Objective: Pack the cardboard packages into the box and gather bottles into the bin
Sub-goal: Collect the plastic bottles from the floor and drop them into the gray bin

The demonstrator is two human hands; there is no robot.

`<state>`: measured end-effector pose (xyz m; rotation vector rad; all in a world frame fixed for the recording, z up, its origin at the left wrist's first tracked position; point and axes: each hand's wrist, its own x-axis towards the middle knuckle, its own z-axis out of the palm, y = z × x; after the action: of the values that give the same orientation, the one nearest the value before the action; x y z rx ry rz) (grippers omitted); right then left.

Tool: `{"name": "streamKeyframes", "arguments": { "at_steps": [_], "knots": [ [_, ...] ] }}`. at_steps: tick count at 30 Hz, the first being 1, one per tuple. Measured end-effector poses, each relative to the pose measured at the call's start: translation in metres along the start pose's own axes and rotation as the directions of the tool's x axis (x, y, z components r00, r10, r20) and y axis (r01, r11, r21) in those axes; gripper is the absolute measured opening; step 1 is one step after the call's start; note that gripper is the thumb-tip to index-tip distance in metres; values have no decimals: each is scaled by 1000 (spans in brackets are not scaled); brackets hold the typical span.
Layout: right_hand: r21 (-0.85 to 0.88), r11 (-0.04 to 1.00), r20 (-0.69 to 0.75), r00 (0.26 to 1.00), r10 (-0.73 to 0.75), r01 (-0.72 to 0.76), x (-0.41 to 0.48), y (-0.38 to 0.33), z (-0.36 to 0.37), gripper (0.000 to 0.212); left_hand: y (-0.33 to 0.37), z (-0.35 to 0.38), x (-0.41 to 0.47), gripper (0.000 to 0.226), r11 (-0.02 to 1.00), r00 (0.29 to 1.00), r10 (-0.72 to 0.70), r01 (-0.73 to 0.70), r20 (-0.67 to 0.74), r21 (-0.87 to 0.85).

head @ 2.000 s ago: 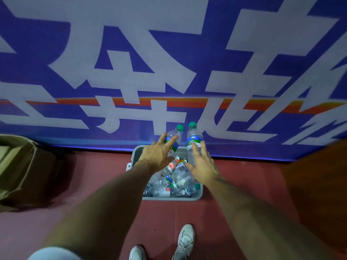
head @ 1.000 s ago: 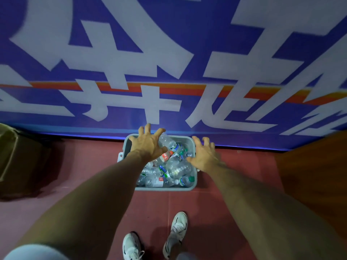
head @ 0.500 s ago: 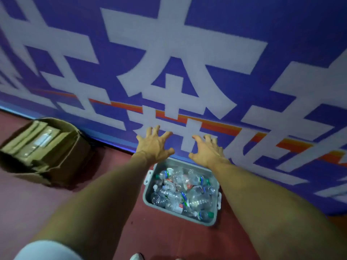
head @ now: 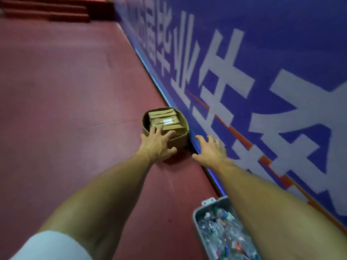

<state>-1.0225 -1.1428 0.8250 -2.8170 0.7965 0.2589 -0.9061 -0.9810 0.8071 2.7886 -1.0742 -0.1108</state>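
Note:
A brown cardboard box [head: 145,121] stands on the red floor against the blue wall, holding several flat cardboard packages [head: 163,119]. My left hand [head: 158,143] is stretched out in front of the box's near side with fingers spread and holds nothing. My right hand [head: 211,150] is spread open to the right of the box, near the wall's base, also empty. A grey plastic bin [head: 197,214] full of several clear plastic bottles [head: 223,233] sits at the lower right, partly hidden by my right forearm.
A blue banner wall [head: 262,53] with large white characters runs along the right. The red floor [head: 65,91] stretches to the left and far back, where low red steps [head: 47,12] rise.
Both hands let go of two bottles over the bin and spread open. The view has swung left, so the bin is now at the lower right and both hands reach toward the cardboard box.

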Motion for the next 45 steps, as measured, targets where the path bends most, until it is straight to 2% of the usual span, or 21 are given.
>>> {"name": "streamKeyframes", "arguments": {
  "at_steps": [5, 11, 17, 22, 29, 38, 42, 45],
  "knots": [
    [-39, 959, 30, 960, -278, 279, 2, -161, 14, 74, -136, -31, -75, 70, 962, 962, -273, 273, -26, 0],
    [-44, 848, 88, 847, -524, 528, -37, -383, 61, 71, -323, -58, -216, 72, 839, 839, -542, 543, -41, 21],
    [16, 681, 124, 674, -728, 732, -105, -597, 103, 70, -477, -93, -366, 71, 660, 658, -749, 751, -77, -1],
    [14, 534, 167, 524, -835, 846, -153, -739, 131, 71, -573, -110, -472, 71, 472, 466, -879, 880, -103, -46],
    [-12, 308, 237, 302, -923, 951, -189, -911, 180, 73, -685, -116, -567, 68, 213, 201, -973, 971, -111, -109],
    [24, -7, 323, -14, -946, 1000, -199, -1122, 213, 74, -820, -140, -613, 69, -113, -125, -990, 976, -57, -185],
    [52, -107, 367, -119, -922, 993, -209, -1190, 223, 77, -865, -150, -633, 68, -208, -217, -976, 961, -31, -183],
    [50, -155, 400, -162, -902, 987, -211, -1229, 252, 74, -907, -140, -647, 69, -264, -271, -963, 947, -12, -183]
  ]
}}
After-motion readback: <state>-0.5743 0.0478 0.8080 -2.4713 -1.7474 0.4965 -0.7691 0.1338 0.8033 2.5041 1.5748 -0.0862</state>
